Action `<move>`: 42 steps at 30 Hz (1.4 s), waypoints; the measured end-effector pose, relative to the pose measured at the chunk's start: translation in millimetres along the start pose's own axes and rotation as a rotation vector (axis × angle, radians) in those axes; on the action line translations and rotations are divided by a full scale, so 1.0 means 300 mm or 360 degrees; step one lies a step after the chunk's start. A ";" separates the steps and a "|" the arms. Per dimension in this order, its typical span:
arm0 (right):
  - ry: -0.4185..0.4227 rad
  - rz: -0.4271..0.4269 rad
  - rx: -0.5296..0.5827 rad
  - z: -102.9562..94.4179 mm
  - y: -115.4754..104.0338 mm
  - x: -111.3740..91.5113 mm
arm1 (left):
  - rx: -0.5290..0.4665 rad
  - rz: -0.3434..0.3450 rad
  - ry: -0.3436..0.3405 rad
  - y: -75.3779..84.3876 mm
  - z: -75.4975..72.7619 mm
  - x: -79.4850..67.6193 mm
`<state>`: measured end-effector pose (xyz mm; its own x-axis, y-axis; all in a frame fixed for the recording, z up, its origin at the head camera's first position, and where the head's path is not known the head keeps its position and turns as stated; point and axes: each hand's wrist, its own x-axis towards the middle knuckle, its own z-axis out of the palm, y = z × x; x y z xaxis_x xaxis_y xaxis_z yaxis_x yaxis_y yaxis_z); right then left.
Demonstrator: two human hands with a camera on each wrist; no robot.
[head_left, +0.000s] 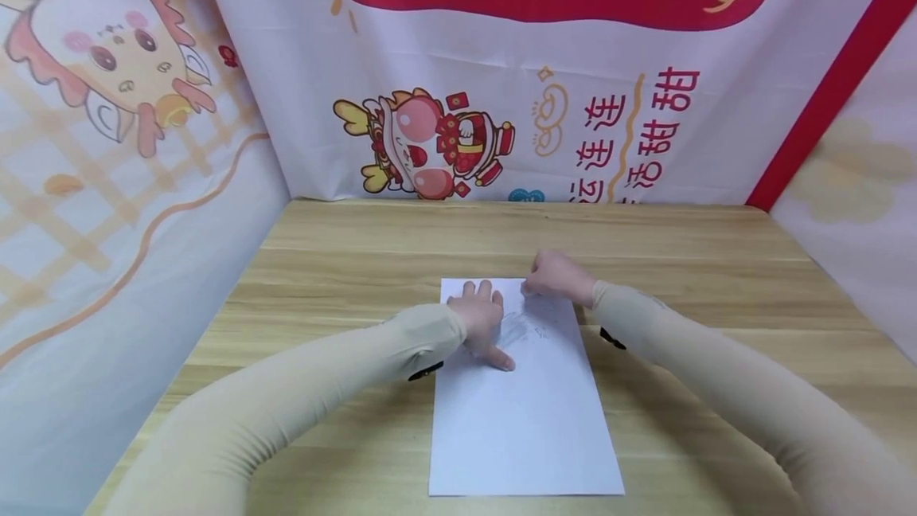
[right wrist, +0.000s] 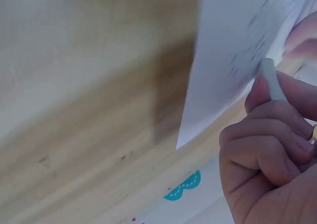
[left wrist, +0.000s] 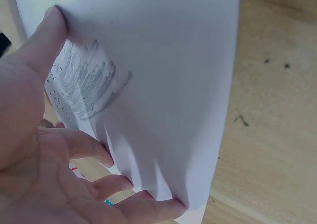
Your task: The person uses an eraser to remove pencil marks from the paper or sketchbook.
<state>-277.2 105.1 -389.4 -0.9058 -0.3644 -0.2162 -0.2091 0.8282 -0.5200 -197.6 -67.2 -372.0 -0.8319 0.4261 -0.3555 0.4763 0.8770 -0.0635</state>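
Note:
A white sheet of paper (head_left: 526,428) lies lengthwise on the table, with a grey pencil scribble (left wrist: 89,85) on its upper part. My left hand (head_left: 481,321) presses the sheet down beside the scribble, thumb and fingers spread; the paper creases by its fingertips in the left wrist view. At the sheet's top right, my right hand (head_left: 560,277) pinches a small white eraser (right wrist: 271,78) between thumb and forefinger, the other fingers curled. The eraser's tip is at the paper; whether it touches is unclear. Dark crumbs or specks (right wrist: 257,45) lie on the paper near it.
The wooden table (head_left: 344,261) extends around the sheet on every side. Behind it hangs a white and red printed cloth (head_left: 444,46), and a patterned cloth (head_left: 129,205) covers the left side. Dark specks (left wrist: 241,120) show on the tabletop.

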 end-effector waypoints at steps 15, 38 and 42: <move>-0.0205 -0.0037 0.0038 0.004 -0.018 -0.068 | -0.0083 -0.0009 -0.0020 -0.007 0.002 0.005; -0.0099 -0.0121 -0.0048 0.015 0.001 -0.088 | -0.0080 0.0040 -0.0010 -0.005 0.001 0.001; -0.0183 -0.0060 -0.0070 0.033 -0.007 -0.109 | -0.0063 0.0022 -0.0023 -0.007 0.000 0.000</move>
<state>-243.5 110.9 -389.4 -0.8494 -0.4400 -0.2916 -0.2605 0.8299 -0.4933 -198.7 -69.0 -371.8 -0.8209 0.4351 -0.3697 0.4759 0.8793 -0.0218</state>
